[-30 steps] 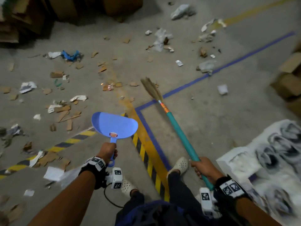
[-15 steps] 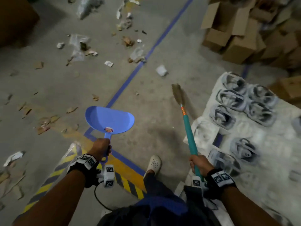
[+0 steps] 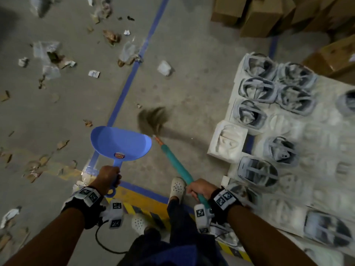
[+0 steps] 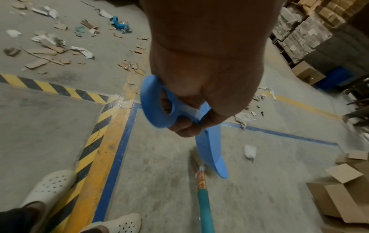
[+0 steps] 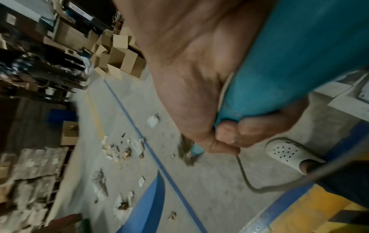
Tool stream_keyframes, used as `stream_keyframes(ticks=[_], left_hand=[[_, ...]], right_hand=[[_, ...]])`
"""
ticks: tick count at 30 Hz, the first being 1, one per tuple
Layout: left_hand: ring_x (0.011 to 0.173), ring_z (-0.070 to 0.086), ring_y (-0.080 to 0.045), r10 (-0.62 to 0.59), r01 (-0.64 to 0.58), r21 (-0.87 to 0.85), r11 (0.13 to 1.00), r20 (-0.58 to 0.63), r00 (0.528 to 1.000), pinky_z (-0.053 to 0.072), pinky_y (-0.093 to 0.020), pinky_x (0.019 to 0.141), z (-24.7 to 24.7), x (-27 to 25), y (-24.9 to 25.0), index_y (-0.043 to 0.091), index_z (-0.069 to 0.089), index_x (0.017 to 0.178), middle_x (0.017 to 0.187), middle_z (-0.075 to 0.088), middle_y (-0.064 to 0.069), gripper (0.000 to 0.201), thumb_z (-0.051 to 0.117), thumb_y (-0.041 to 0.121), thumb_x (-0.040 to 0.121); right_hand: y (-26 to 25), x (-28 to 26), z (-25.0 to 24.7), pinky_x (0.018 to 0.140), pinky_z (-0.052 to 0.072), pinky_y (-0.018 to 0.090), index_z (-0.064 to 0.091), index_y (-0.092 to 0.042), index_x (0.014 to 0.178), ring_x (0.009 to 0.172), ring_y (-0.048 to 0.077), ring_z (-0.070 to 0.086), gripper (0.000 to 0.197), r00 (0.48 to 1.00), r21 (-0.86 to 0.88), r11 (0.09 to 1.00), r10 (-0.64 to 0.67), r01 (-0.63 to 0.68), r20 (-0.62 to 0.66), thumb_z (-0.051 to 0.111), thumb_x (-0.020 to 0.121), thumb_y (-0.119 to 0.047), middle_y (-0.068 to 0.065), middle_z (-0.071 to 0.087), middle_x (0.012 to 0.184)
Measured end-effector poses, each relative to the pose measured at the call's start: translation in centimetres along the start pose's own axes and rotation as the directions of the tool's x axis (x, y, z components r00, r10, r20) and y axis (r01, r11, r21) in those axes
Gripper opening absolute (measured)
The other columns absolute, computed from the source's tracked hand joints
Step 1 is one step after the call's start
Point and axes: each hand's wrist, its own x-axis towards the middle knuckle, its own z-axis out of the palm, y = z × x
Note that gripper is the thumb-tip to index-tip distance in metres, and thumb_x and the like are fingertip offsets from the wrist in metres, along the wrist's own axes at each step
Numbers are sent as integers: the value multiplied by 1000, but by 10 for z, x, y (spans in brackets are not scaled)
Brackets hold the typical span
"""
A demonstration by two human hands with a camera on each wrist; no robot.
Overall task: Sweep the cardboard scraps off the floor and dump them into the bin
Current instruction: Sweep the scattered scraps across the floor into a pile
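Right now the left hand [image 3: 108, 174] has its grip clamped round the handle of a blue dustpan [image 3: 121, 144], fingers curled through and about the looped end as the left wrist view shows, and the pan is held above the floor [image 3: 192, 73] with its scoop pointing away from the person. The right hand [image 3: 199, 190] has its grip wrapped tight on the teal shaft of a broom [image 3: 173, 163], which slants forward and to the left; its brown bristle head [image 3: 153, 120] is blurred and lies just beyond the pan's right edge. Cardboard scraps [image 3: 112, 36] lie scattered over the grey concrete to the left of a blue floor line [image 3: 132, 73], mixed with crumpled white paper [image 3: 164, 68] and bits of clear plastic; more brown pieces sit lower left, near the faded yellow marking. Yellow-and-black hazard tape [image 4: 54, 90] runs across the floor and meets the blue line at a corner close to the person's feet, which wear white perforated clogs [image 3: 177, 188]. To the right, a white sheet [image 3: 326, 169] carries rows of grey-strapped items in white trays, too blurred to name. Brown cardboard boxes [image 3: 259, 14] are stacked at the upper right. Black wrist straps bearing square printed markers sit on both forearms. No bin can be made out with certainty in any view.
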Motion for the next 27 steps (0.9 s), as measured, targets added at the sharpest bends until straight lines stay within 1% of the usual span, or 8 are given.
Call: stream_keyframes(ticks=[5, 8, 11, 16, 20, 23, 25, 27], left_hand=[[51, 31, -20, 8, -8, -23, 1000, 1, 1000, 23, -29, 51, -2, 2, 20, 8, 38, 71, 63, 37, -13, 24, 37, -3, 92], [48, 32, -21, 32, -32, -19, 999, 6, 999, 24, -28, 50, -2, 3, 36, 8, 38, 71, 61, 38, -12, 23, 37, -2, 91], [47, 32, -20, 41, -40, -39, 998, 20, 999, 25, -26, 46, 1, 10, 53, 8, 37, 70, 61, 38, -12, 24, 38, -2, 92], [46, 33, -19, 65, -61, -95, 994, 43, 997, 26, -23, 43, 4, 32, 87, 8, 38, 71, 60, 39, -12, 24, 38, 6, 95], [43, 34, -19, 63, -57, -139, 989, 39, 997, 25, -22, 45, 1, 60, 118, 8, 37, 71, 59, 40, -12, 24, 39, 6, 94], [40, 35, -19, 42, -36, -172, 985, 37, 998, 26, -21, 44, -7, 83, 147, 8, 37, 71, 59, 40, -12, 24, 40, 9, 94], [40, 36, -19, 10, -4, -192, 981, 34, 999, 26, -20, 42, -15, 98, 166, 9, 37, 70, 59, 40, -12, 26, 40, 12, 96], [39, 36, -18, -21, 26, -205, 978, 26, 999, 26, -18, 41, -26, 109, 188, 9, 37, 71, 59, 39, -11, 27, 39, 15, 97]], right_hand=[[12, -28, -26, 40, 34, 21, 59, -5, 74, 35, 13, 42, 12, 984, -8, 986, -169, 169, -63, 60, 84, -11, 5, 47, 46], [4, -35, -50, 40, 36, 22, 58, -6, 71, 37, 15, 44, 17, 959, -12, 973, -229, 230, -166, 61, 87, -12, 6, 49, 46], [-11, -35, -78, 38, 32, 21, 53, -6, 68, 38, 17, 40, 20, 936, 35, 974, -204, 223, -288, 57, 88, -8, 7, 45, 47], [-64, -12, -115, 37, 27, 18, 45, -6, 55, 29, 16, 34, 29, 909, 111, 982, -94, 152, -407, 50, 82, 3, 4, 38, 36], [-113, 23, -132, 47, 31, 26, 48, -3, 55, 41, 22, 40, 23, 926, -33, 996, -84, 77, -369, 48, 77, 2, 8, 43, 37], [-144, 41, -136, 50, 36, 29, 52, -5, 47, 43, 22, 46, 23, 956, -171, 985, -72, 24, -285, 56, 69, -5, 10, 49, 39], [-173, 35, -141, 48, 34, 27, 55, -5, 53, 41, 19, 45, 17, 961, -227, 973, -94, 34, -259, 58, 69, -7, 9, 49, 41], [-208, 19, -148, 45, 29, 22, 55, -5, 61, 37, 16, 41, 16, 961, -234, 970, -128, 69, -246, 58, 77, -7, 7, 46, 42]])
